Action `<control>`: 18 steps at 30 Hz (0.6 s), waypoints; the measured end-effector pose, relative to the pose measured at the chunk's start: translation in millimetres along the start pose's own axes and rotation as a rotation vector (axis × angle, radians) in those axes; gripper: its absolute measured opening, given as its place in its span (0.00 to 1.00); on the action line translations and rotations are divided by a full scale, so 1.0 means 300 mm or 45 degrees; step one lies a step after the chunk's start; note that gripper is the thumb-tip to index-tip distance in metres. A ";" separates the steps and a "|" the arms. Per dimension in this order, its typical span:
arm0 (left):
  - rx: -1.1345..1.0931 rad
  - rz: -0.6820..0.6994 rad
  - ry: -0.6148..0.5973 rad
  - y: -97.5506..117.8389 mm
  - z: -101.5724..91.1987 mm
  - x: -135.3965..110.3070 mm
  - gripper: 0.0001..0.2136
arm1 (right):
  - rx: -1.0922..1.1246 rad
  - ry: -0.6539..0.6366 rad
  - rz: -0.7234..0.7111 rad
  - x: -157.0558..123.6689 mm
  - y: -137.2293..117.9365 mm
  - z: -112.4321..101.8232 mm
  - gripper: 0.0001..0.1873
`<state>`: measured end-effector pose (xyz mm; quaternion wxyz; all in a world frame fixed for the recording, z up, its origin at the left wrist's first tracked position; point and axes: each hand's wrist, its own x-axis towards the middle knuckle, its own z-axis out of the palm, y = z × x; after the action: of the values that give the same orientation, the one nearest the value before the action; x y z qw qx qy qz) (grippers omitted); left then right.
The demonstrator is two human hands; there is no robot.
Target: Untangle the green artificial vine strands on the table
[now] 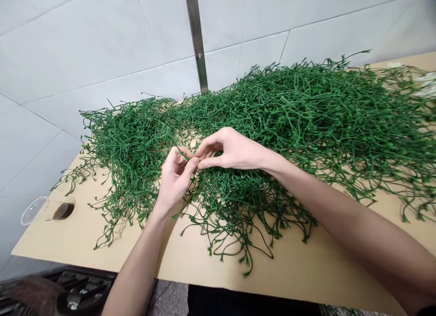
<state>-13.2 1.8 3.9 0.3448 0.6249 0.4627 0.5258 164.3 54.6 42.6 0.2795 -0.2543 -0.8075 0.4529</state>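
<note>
My left hand (174, 179) is closed in a pinch on a thin green plant-like stem (184, 155), which runs up between its thumb and fingers. From the right, my right hand (235, 150) meets it, thumb and fingertips pinched together at the stem's lower end; any small part between them is too small to make out. Around and under both hands spreads a big heap of green stems (306, 111), thin and curling, with small forked tips. A smaller mass of the same stems (132, 147) lies left of my left hand.
A clear cup with dark liquid (63, 211) lies or stands at the table's left, beside a clear round rim (34, 210). White pieces (427, 82) lie far right. A metal strip (196, 38) runs down the tiled wall behind the tan tabletop (289, 275). A dark crate (85, 279) sits below left.
</note>
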 end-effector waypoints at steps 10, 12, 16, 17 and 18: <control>0.428 0.356 0.001 -0.014 -0.007 -0.014 0.04 | -0.012 -0.182 0.209 -0.004 -0.001 -0.001 0.14; 0.478 0.408 0.008 -0.019 -0.009 -0.014 0.05 | -0.036 -0.215 0.190 -0.004 -0.003 0.000 0.12; 0.432 0.294 0.022 -0.015 -0.004 -0.015 0.06 | -0.147 -0.164 0.164 -0.004 -0.002 0.011 0.11; 0.361 0.215 0.021 -0.011 -0.001 -0.015 0.06 | -0.169 -0.139 0.143 -0.004 -0.001 0.016 0.12; 0.279 0.134 0.005 -0.006 0.002 -0.015 0.06 | -0.185 -0.109 0.114 -0.005 0.000 0.021 0.12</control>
<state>-13.1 -1.8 0.6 0.2455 0.6813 0.4848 0.4905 161.1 49.8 39.6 0.2050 -0.2902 -0.8372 0.4158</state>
